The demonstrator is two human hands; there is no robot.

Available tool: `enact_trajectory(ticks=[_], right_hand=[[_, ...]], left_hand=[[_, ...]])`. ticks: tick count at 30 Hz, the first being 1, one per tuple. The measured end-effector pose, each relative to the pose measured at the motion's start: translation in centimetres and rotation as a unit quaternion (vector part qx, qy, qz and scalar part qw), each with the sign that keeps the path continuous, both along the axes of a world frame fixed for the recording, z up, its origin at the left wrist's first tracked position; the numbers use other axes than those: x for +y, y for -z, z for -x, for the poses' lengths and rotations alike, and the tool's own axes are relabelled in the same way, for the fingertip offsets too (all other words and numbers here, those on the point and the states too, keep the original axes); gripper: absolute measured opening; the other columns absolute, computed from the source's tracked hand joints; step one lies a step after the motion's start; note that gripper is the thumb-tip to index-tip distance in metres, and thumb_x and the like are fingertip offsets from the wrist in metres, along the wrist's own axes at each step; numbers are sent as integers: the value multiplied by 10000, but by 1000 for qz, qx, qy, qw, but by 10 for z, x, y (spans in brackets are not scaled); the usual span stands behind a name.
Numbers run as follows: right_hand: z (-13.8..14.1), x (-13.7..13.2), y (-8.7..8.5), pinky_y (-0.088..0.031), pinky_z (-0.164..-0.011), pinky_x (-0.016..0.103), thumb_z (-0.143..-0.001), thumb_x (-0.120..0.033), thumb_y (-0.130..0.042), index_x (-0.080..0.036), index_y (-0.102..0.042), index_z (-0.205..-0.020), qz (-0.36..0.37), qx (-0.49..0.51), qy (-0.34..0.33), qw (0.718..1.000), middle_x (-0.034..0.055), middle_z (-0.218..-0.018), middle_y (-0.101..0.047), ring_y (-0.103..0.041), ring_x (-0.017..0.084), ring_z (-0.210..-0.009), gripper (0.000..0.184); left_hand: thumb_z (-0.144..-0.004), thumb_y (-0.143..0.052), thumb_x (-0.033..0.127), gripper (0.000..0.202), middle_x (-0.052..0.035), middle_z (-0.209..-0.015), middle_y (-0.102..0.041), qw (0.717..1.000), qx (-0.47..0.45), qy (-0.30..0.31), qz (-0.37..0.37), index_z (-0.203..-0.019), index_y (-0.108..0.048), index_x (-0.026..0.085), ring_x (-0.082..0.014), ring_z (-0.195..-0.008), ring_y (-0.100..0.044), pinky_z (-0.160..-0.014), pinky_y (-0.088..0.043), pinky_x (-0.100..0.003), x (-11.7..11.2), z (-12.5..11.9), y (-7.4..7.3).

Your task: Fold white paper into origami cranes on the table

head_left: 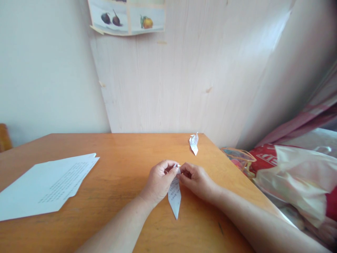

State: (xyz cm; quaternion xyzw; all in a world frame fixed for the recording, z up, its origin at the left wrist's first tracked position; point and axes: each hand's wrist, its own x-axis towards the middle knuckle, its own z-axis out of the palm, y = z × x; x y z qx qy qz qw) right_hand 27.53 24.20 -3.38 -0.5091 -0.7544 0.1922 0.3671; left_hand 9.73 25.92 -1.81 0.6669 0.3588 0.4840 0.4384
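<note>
My left hand (161,179) and my right hand (196,179) meet over the middle of the table. Between them is a narrow piece of folded paper (174,196) with printed text, its long pointed end hanging toward me. The left thumb and fingers pinch its upper end from the left. From the right, my right thumb and index finger close on the same end. Fingers partly hide the folds at the top. Farther back on the table stands a small folded paper figure (194,144), also printed, with thin points at its top.
The wooden table (126,151) backs onto a pale panel (163,88). White printed sheets (39,186) lie stacked at the left. Beyond the right table edge are a cream and red bag (292,182) and an orange-rimmed mesh item (239,156). Fruit pictures (129,17) hang above.
</note>
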Motion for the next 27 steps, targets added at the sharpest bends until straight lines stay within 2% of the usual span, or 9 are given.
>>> enact_trajectory(ticks=[5,9,15,21,27], right_hand=[[2,1,3,-328,-531,227,-880,-273,-613,-196,-577,-808,0,-20,-3,1000,-40,-679,-564,-483,102,-587,111],[3,1,3,-326,-535,230,-901,-296,-593,-196,-560,-804,3,-26,-19,999,-40,-685,-550,-467,104,-598,143],[-1,3,0,-350,-552,231,-897,-279,-591,-188,-559,-794,32,33,-17,999,-29,-706,-555,-489,114,-637,141],[-10,7,0,-374,-579,233,-850,-250,-645,-182,-603,-868,82,13,-45,996,-25,-751,-576,-512,123,-670,82],[-12,10,5,-374,-580,231,-833,-222,-646,-185,-614,-869,82,-16,-51,995,-32,-741,-571,-516,124,-668,60]], left_hand=[[-868,-658,333,196,-60,-951,-748,1000,4,10,-2,-968,-728,179,-202,-886,-673,-831,-520,-302,2,0,1],[-869,-650,334,200,-65,-947,-741,1000,4,20,2,-968,-720,174,-207,-892,-668,-836,-518,-307,2,1,1],[-821,-598,160,162,-40,-930,-734,999,27,40,24,-955,-690,172,-180,-846,-665,-781,-507,-266,2,-1,-1],[-783,-560,83,220,-42,-956,-749,996,78,40,34,-938,-688,172,-177,-833,-669,-764,-500,-261,10,0,9],[-798,-563,93,221,-48,-985,-755,993,99,54,23,-963,-680,182,-192,-870,-686,-800,-506,-286,14,3,13]])
